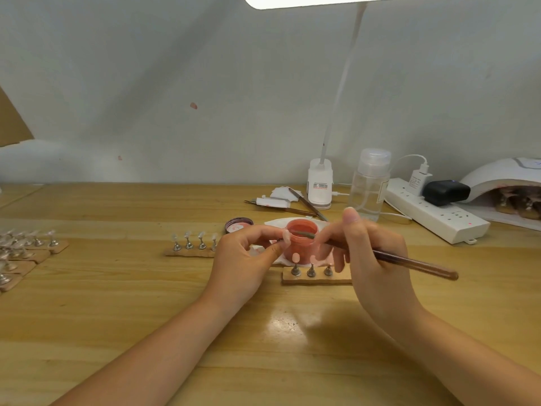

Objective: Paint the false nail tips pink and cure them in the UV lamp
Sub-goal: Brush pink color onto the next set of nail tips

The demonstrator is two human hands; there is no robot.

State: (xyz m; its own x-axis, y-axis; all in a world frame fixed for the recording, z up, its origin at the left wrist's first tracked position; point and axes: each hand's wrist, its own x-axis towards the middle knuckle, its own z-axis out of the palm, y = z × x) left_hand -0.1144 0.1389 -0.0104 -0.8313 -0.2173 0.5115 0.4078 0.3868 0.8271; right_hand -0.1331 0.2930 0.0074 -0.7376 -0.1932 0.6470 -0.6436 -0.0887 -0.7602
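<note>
While the right hand [369,253] pinches the brush [380,254] over the pink pot [301,240] and the left hand [248,256] pinches a tip [286,238] beside it — risk: overloaded bristles dripping onto the tips [311,263] below, or a nudged pot tipping.

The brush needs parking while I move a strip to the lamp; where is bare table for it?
Bare wood lies in front of the near nail strip, between the forearms, and left of it, between the clear-tip strip and the stands at the left edge. Crowded: around the pink jar and by the power strip.
</note>
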